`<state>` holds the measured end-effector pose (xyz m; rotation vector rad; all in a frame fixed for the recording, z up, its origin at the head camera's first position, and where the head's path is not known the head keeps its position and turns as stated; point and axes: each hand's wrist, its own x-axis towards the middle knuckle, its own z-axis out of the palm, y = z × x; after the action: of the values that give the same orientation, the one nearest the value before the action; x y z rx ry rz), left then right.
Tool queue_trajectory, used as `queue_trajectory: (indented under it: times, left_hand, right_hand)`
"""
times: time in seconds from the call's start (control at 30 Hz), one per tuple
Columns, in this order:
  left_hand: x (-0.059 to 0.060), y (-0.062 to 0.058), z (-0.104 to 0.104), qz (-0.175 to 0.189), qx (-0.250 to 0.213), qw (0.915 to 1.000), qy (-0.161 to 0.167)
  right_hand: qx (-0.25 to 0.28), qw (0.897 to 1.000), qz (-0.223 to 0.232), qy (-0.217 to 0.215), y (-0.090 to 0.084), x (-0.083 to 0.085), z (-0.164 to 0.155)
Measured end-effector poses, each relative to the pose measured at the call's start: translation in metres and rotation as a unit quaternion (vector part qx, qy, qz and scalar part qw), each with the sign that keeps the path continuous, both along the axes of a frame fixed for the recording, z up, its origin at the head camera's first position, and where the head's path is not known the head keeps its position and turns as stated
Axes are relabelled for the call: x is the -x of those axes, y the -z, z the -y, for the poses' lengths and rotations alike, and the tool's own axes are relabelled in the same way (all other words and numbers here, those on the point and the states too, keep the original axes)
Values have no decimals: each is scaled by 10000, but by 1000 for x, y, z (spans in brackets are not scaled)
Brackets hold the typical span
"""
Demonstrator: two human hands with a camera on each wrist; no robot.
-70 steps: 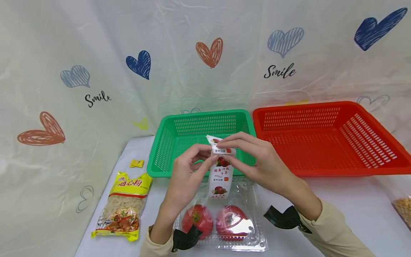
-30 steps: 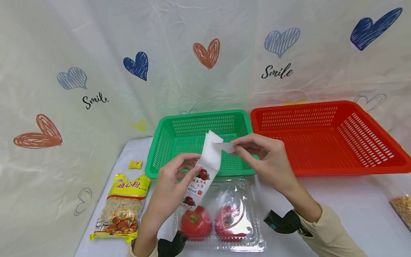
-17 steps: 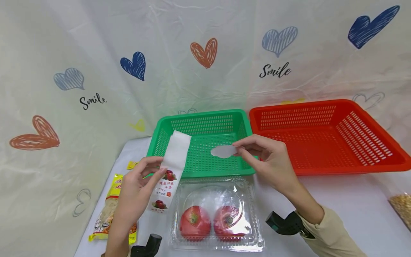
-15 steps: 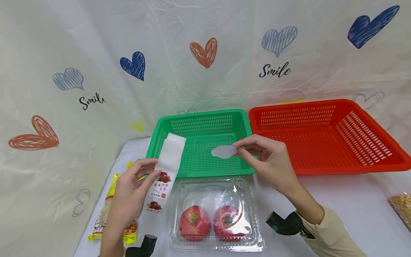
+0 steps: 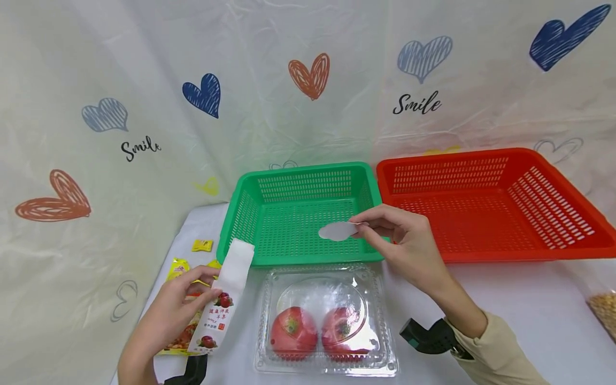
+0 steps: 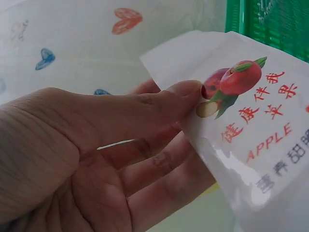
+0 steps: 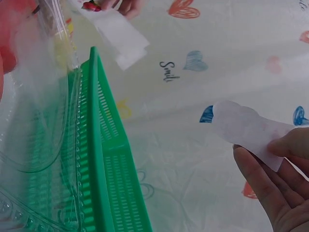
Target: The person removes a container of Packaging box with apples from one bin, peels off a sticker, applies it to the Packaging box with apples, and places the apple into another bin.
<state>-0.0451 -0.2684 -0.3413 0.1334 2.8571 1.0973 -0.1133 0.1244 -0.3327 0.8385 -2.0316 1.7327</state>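
Observation:
My left hand [image 5: 178, 302] pinches a strip of apple stickers [image 5: 222, 299] between thumb and fingers, left of the clear box and over the pasta bag. The strip's upper end is bare white backing; apple pictures and red writing show lower down. Between the thumb and fingertips of my right hand [image 5: 404, 240] is a peeled sticker [image 5: 338, 231], its pale back showing, held above the green basket's front part. In the right wrist view the sticker [image 6: 231, 87] [image 7: 246, 128] has a scalloped edge. Below it, a clear plastic box [image 5: 324, 321] with a closed lid contains two red apples [image 5: 293, 329].
Behind the box stands a green basket [image 5: 298, 262], with a red basket [image 5: 500, 255] to its right. A yellow pasta bag [image 5: 180, 342] lies at left, partly hidden by the hand, near a small yellow packet [image 5: 202, 245]. A bag of grains [image 5: 603, 310] is at the right edge.
The right hand has peeled a sticker off the strip. The left hand has carried the strip away to the left and down, while the right hand has stayed nearly still lately.

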Motion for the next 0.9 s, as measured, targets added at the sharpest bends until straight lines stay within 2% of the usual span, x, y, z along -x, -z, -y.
queue_trajectory:
  times: [0.17, 0.3, 0.43, 0.53, 0.63, 0.73, 0.9]
  left_hand:
    - [-3, 9, 10, 760, -570, 9954, 116]
    - [-6, 18, 13, 1192, -527, 9915, 15]
    - [-5, 25, 9, 1256, -417, 9904, -397]
    - [-4, 31, 5, 1358, -553, 9873, -615]
    - [-2, 36, 3, 1500, -698, 9846, -568]
    - [2, 43, 2, 1467, -546, 9869, -398]
    - [10, 56, 0, 1531, -250, 9871, -402]
  right_hand:
    - [18, 10000, -30, -73, 1, 1, 1]
    - [-23, 9999, -57, -119, 2, 2, 3]
    - [-33, 9999, -83, -100, 2, 2, 3]
    - [-41, 9999, -54, -94, 2, 1, 2]
    - [-36, 9999, -21, -101, 2, 1, 2]
    - [10, 9999, -44, -141, 2, 0, 3]
    - [54, 9997, -68, -247, 2, 1, 4]
